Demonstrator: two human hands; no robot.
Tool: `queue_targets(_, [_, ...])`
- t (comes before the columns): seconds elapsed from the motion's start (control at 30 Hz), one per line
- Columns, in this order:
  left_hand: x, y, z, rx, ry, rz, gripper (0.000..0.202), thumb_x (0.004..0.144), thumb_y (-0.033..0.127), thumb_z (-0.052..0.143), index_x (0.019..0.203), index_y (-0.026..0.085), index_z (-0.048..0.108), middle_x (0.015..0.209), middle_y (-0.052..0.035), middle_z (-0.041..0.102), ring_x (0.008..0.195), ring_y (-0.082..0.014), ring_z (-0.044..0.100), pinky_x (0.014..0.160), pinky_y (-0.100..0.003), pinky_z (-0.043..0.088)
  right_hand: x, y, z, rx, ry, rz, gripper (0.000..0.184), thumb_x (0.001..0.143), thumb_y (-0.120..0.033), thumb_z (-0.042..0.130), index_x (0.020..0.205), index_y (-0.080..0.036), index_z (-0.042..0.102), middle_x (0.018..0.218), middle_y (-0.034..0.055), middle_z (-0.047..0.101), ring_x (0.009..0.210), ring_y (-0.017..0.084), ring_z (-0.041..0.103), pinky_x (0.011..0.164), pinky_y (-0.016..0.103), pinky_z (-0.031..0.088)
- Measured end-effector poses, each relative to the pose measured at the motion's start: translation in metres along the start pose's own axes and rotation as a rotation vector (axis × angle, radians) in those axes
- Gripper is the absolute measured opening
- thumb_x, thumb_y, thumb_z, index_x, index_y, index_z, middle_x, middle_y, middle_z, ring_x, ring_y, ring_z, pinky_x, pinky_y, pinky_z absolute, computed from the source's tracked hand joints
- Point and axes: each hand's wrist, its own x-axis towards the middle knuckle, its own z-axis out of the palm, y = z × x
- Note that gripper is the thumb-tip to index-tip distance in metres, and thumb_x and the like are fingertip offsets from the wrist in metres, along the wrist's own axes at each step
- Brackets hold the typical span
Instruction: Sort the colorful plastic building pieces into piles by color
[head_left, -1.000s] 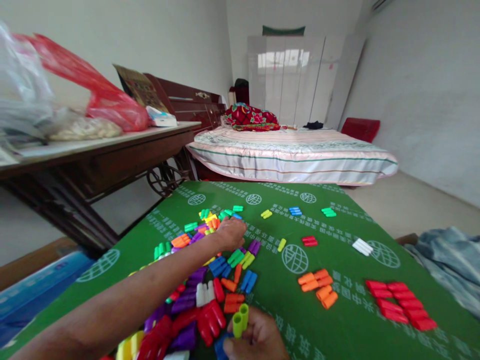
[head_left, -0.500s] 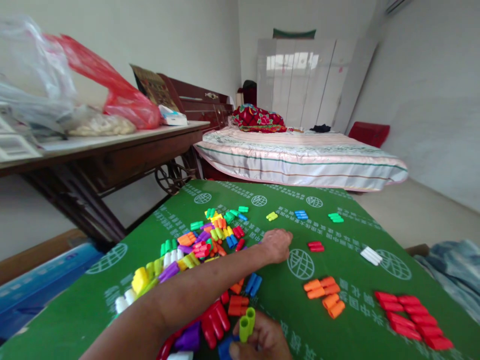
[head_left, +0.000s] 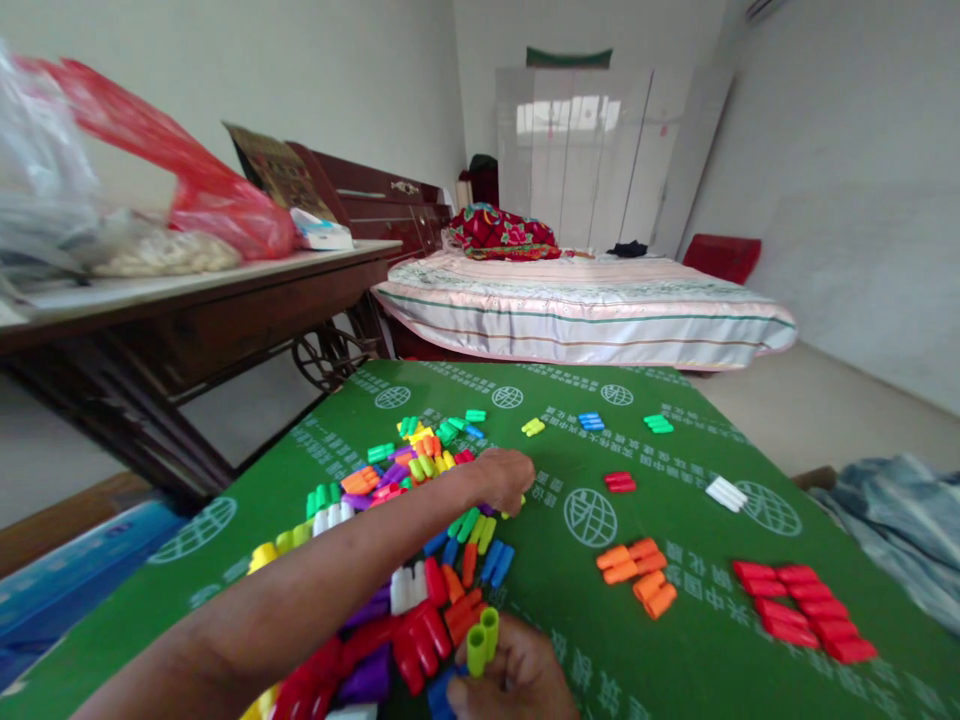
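My left arm reaches across from the lower left, and my left hand (head_left: 506,480) is over the right edge of the block pile with its fingers curled down. A bit of yellow-green shows under its fingertips; whether it is gripped I cannot tell. My right hand (head_left: 517,672), low in the middle, is closed on a yellow-green tube block (head_left: 482,640) with its two open ends up. A blue block (head_left: 441,695) lies partly hidden by the right thumb. Beside it are red blocks (head_left: 420,645) and orange blocks (head_left: 465,612). My left forearm hides part of the pile.
On the green board (head_left: 585,640), sorted groups lie to the right: orange blocks (head_left: 637,570), red blocks (head_left: 802,610), a small red group (head_left: 620,482) and white blocks (head_left: 726,493). Farther back are blue blocks (head_left: 591,421) and green blocks (head_left: 658,424). A table (head_left: 300,270) stands left, a bed (head_left: 585,310) beyond.
My left hand has moved left, from the bare board back over the pile's edge. My right hand still holds the yellow-green block. The view has shifted slightly.
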Motion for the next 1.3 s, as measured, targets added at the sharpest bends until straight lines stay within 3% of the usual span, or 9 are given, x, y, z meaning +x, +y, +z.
queue_targets(0.1, [-0.007,-0.002,-0.004,-0.031,0.017,-0.002,0.024,0.063,0.032,0.069,0.083,0.019,0.068,0.088,-0.0079,0.07,0.085,-0.025,0.064,0.071,-0.033,0.05,0.001,0.002,-0.002,0.044,0.006,-0.001,0.054,0.053,-0.057,0.077,0.08,-0.015,0.055,0.044,-0.0063,0.053,0.037,0.008,0.051,0.037,0.015,0.035])
queue_targets(0.2, [-0.017,-0.002,-0.004,-0.376,-0.01,0.076,0.018,0.07,0.033,0.064,0.079,0.018,0.067,0.078,-0.0034,0.069,0.074,-0.0172,0.061,0.067,-0.027,0.048,0.003,0.004,-0.006,0.125,0.017,-0.007,0.056,0.056,-0.06,0.074,0.081,-0.015,0.052,0.042,-0.0038,0.056,0.034,0.008,0.05,0.036,0.014,0.034])
queue_targets(0.3, [-0.034,0.001,0.0,-0.915,-0.217,0.24,0.026,0.069,0.043,0.066,0.076,0.017,0.065,0.07,0.0002,0.065,0.065,-0.0119,0.058,0.062,-0.022,0.047,0.005,0.005,-0.01,0.207,0.052,-0.01,0.056,0.06,-0.061,0.072,0.083,-0.015,0.05,0.041,-0.0014,0.058,0.033,0.009,0.051,0.035,0.014,0.034])
queue_targets(0.4, [-0.052,0.005,0.007,-1.156,-0.365,0.282,0.041,0.06,0.052,0.072,0.08,0.018,0.066,0.071,0.0014,0.064,0.064,-0.0107,0.056,0.06,-0.021,0.045,0.006,0.005,-0.012,0.264,0.084,-0.029,0.055,0.064,-0.062,0.069,0.087,-0.015,0.05,0.041,-0.0003,0.06,0.033,0.011,0.052,0.035,0.016,0.038])
queue_targets(0.53, [-0.063,0.011,0.021,-1.228,-0.286,0.206,0.05,0.041,0.046,0.083,0.079,0.018,0.065,0.07,0.0037,0.062,0.065,-0.0098,0.054,0.06,-0.02,0.043,0.007,0.006,-0.011,0.335,0.118,-0.063,0.056,0.065,-0.063,0.068,0.088,-0.015,0.051,0.039,0.0,0.06,0.031,0.011,0.051,0.034,0.017,0.04])
queue_targets(0.67, [-0.063,0.015,0.031,-1.317,-0.223,0.223,0.047,0.045,0.047,0.081,0.076,0.017,0.063,0.064,0.0038,0.06,0.058,-0.009,0.053,0.055,-0.02,0.041,0.009,0.008,-0.01,0.372,0.163,-0.091,0.057,0.065,-0.061,0.069,0.092,-0.014,0.052,0.036,-0.0011,0.057,0.028,0.012,0.049,0.03,0.016,0.038])
queue_targets(0.8, [-0.052,0.005,0.023,-1.131,-0.01,0.167,0.034,0.06,0.042,0.073,0.078,0.015,0.061,0.067,0.0019,0.062,0.061,-0.0104,0.056,0.056,-0.02,0.043,0.008,0.006,-0.01,0.366,0.161,-0.088,0.063,0.065,-0.06,0.07,0.101,-0.012,0.052,0.037,-0.0019,0.057,0.031,0.012,0.052,0.032,0.017,0.04])
queue_targets(0.97, [-0.011,-0.026,0.0,-0.253,0.314,-0.213,0.024,0.072,0.033,0.061,0.093,0.02,0.063,0.092,-0.005,0.068,0.089,-0.0206,0.062,0.076,-0.028,0.048,0.004,0.003,-0.013,0.278,0.046,0.008,0.057,0.062,-0.06,0.072,0.09,-0.013,0.056,0.044,0.001,0.061,0.037,0.013,0.056,0.037,0.018,0.041])
queue_targets(1.3, [0.07,-0.055,-0.008,-0.147,0.28,-0.375,0.036,0.072,0.029,0.061,0.104,0.014,0.064,0.109,-0.0155,0.065,0.106,-0.0262,0.059,0.088,-0.032,0.049,0.012,0.014,-0.015,0.192,0.013,0.01,0.062,0.057,-0.07,0.067,0.084,-0.014,0.056,0.04,0.0007,0.057,0.034,0.014,0.054,0.036,0.021,0.041])
